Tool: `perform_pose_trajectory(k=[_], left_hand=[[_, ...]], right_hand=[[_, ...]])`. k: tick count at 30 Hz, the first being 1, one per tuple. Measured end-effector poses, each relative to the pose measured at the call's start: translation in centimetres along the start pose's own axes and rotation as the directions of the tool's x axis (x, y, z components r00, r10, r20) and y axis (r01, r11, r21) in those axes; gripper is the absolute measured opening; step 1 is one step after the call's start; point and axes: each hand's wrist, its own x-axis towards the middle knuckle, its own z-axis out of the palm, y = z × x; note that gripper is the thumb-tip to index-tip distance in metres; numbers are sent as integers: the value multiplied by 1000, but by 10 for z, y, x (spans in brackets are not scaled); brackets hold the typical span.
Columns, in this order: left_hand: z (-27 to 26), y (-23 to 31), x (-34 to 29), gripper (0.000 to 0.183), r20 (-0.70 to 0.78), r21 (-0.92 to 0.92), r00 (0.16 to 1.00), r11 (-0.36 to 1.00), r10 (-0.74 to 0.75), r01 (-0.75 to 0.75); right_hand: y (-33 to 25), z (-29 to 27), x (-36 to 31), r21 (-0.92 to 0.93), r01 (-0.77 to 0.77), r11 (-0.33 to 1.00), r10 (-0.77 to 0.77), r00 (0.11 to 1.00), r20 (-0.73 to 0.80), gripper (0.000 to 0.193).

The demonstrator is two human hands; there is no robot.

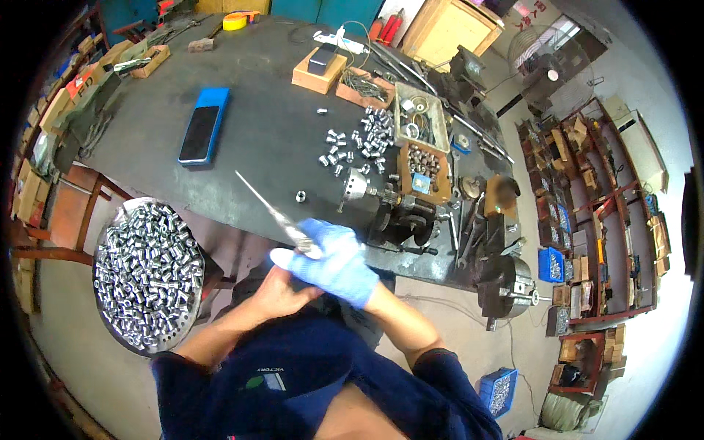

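Note:
My right hand [334,264], in a light blue glove, is closed around the thick end of a long, tapered metal rod [268,205]. The rod's thin point reaches up and left over the bench edge. Bare-skinned, my left hand [282,295] presses against the glove from below; most of its fingers are hidden. A white covered fingertip [281,257] shows beside the glove, but whose hand it belongs to is unclear. One small metal sleeve [301,196] stands on the bench right of the rod. Beyond it is a bench-mounted chuck [356,186] with a round, drilled face.
A round perforated tray [199,308] heaped with metal sleeves stands at left. On the dark bench [147,132] lie a blue-cased device [205,126], loose sleeves [374,132], a parts box [425,172] and a grey bin [400,110]. Another chuck [506,282] juts out at right.

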Motion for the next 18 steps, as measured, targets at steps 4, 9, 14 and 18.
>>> perform_pose_trajectory(k=[4, 9, 14, 18], left_hand=[[15, -18, 21, 45, -245, -119, 967, 987, 77, -109], [-13, -22, 34, 37, -350, -634, 907, 772, -235, -44], [-67, -5, 32, 47, -398, -557, 897, 828, -195, -66], [-109, 37, 13, 36, -135, -631, 969, 772, -207, 77]], right_hand=[[-25, 22, 23, -343, 68, 937, -66, 998, 15, 56], [-20, 25, 14, -323, 104, 941, -105, 994, 13, 63], [12, -8, -43, 5, -154, 988, 154, 987, 39, 51], [91, -42, -126, 337, -534, 775, 573, 820, -19, 34]])
